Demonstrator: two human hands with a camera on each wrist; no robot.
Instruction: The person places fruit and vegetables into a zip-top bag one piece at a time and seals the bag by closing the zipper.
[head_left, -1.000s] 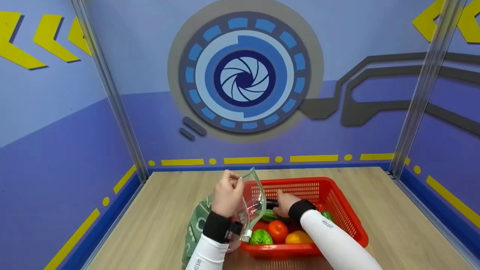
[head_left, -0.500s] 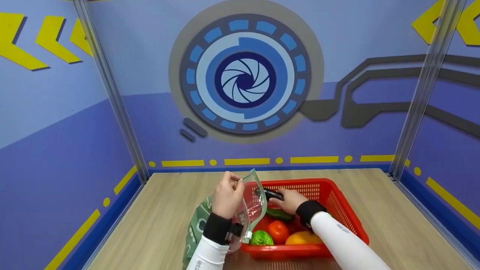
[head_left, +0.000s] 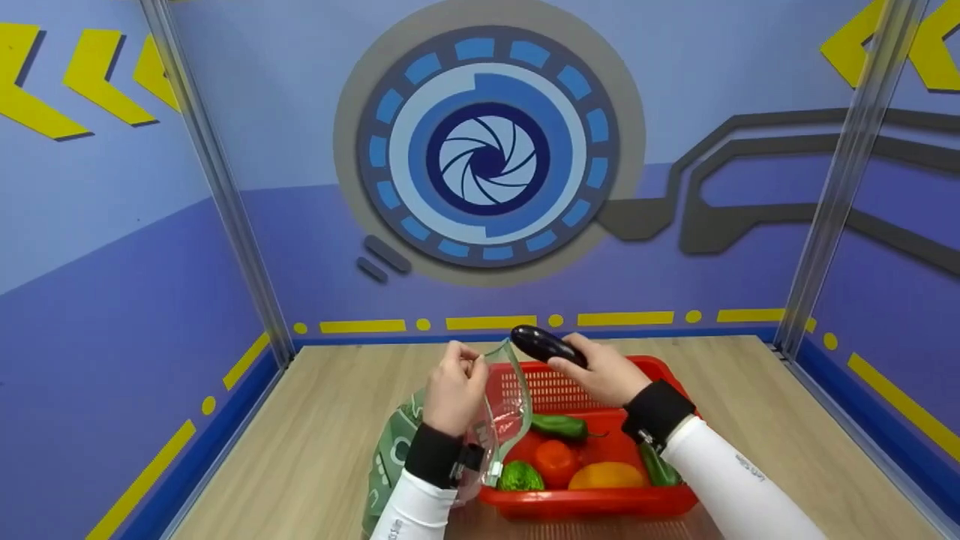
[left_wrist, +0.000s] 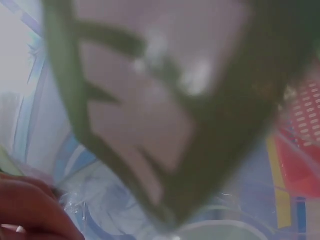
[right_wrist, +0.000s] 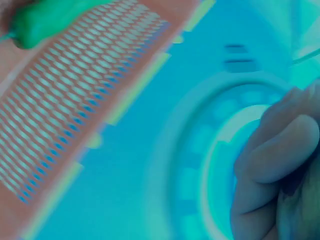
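Note:
In the head view my left hand [head_left: 454, 390] pinches the upper edge of a clear, green-printed zip bag [head_left: 394, 454]. The bag's mouth gapes toward the right. A glossy dark eggplant [head_left: 541, 345] is in my right hand [head_left: 611, 375], gripped at one end between thumb and fingers. It is raised above the far rim of the red basket [head_left: 592, 504], its free end close to the bag's top corner. Green print on the bag fills much of the left wrist view. In the right wrist view, curled fingers [right_wrist: 272, 170] show, but the eggplant cannot be made out.
Inside the basket lie a green pepper [head_left: 562, 426], a tomato [head_left: 556, 463], a bumpy green vegetable [head_left: 520, 476], an orange-yellow fruit [head_left: 609, 476] and another long green vegetable [head_left: 660, 466]. The wooden table [head_left: 322, 420] is bounded by blue panels [head_left: 375, 292] at the back and sides.
My right hand has picked the eggplant out of the basket and lifted it up above the rim, uncovering the green pepper. My left hand stays in place with the bag.

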